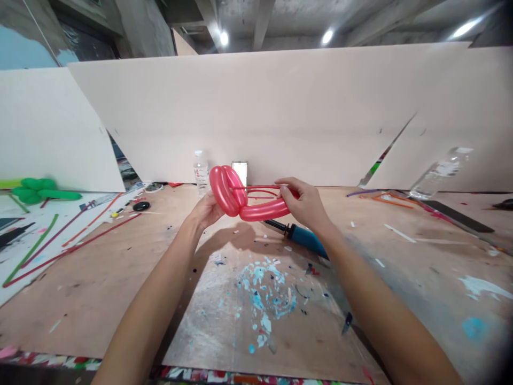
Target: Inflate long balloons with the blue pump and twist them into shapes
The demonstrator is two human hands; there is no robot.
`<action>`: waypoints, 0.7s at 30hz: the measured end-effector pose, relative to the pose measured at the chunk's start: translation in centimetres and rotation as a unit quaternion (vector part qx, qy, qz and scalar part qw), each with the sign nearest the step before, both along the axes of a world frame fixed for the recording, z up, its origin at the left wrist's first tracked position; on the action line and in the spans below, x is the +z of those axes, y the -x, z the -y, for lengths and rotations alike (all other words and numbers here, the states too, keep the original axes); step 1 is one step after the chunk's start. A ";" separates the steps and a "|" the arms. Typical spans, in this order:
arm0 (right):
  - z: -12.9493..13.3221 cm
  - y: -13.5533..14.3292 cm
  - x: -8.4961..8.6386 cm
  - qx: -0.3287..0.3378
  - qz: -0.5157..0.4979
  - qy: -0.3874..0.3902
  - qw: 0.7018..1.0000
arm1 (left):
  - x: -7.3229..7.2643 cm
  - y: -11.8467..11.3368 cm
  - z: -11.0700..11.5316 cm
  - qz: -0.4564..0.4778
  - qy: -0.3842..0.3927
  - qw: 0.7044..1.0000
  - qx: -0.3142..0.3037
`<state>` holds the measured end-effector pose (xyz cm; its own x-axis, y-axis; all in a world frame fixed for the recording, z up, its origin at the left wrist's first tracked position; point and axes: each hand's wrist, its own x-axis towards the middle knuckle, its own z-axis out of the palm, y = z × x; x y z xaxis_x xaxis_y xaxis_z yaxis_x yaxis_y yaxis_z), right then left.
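Note:
A shiny red balloon (225,191), twisted into folded loops at its left and a longer segment running right, is held above the table between both hands. My left hand (209,210) is closed around the lower left side of the folded loops, its fingers partly hidden behind them. The right end of the long segment is in my right hand (300,199), whose thumb and fingers also pinch the thin uninflated red part stretching across from the loops. Below my right forearm a blue hand pump (308,240) with a black nozzle lies on the table.
Paint flakes dot the wooden table (120,299). A bottle (201,174) and phone (240,172) stand behind the balloon. Uninflated balloons (80,243) and a green balloon (36,191) lie left. Another bottle (441,174) leans at right, near a dark flat object (459,215). Pale boards close the back.

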<state>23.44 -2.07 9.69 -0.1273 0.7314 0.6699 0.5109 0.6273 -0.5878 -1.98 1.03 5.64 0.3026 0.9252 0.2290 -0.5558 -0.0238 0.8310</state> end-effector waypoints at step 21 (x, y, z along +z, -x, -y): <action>0.6 0.8 0.0 0.129 -0.074 0.092 0.985 | -0.6 -1.7 0.3 -0.179 -0.073 0.981 0.020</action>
<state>22.68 -2.68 9.66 -0.2347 0.7982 0.5549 0.2486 0.6011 -0.7595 -0.27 0.73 5.05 0.3519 0.9034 0.2450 -0.2254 -0.1723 0.9589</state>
